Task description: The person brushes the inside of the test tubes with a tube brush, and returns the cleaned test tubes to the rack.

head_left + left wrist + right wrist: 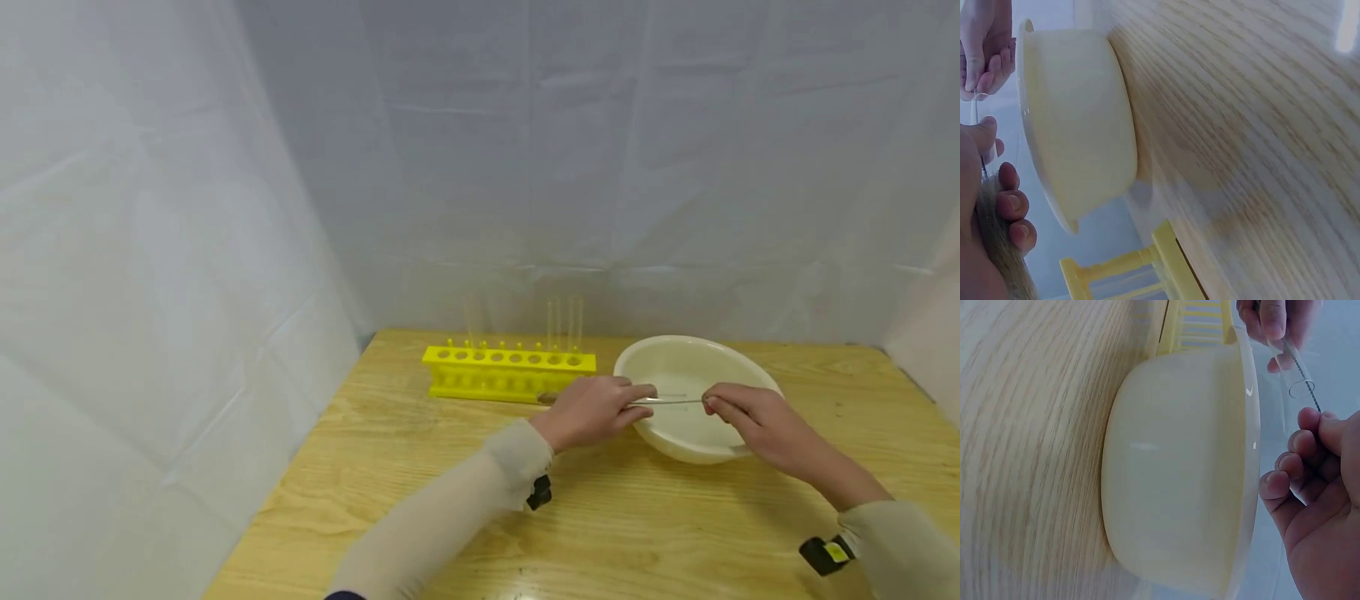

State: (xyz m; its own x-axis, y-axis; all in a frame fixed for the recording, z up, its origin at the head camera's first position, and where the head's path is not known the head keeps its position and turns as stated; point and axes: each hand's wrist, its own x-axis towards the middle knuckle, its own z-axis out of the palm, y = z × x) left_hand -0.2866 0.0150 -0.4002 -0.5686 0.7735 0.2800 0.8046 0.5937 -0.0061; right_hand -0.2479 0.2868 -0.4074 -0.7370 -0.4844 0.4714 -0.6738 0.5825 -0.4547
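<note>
My left hand [600,404] grips a clear glass test tube [1286,370] held sideways, its mouth toward the right. Inside the curled fingers, the grey-brown bristles of a test tube brush [999,240] lie along the palm. The brush's thin twisted wire runs out past the tube's mouth. My right hand [772,433] pinches the wire's end between thumb and forefinger, a short way from the mouth. Both hands are over a cream plastic basin [693,357], above its rim. Bristles also poke out left of the left hand in the head view.
Left of the basin stands a yellow test tube rack [510,360] with a row of holes and pegs. Clear test tubes [575,323] stand upright along its back. White sheeting [465,150] hangs behind and at the sides of the wooden table [420,467].
</note>
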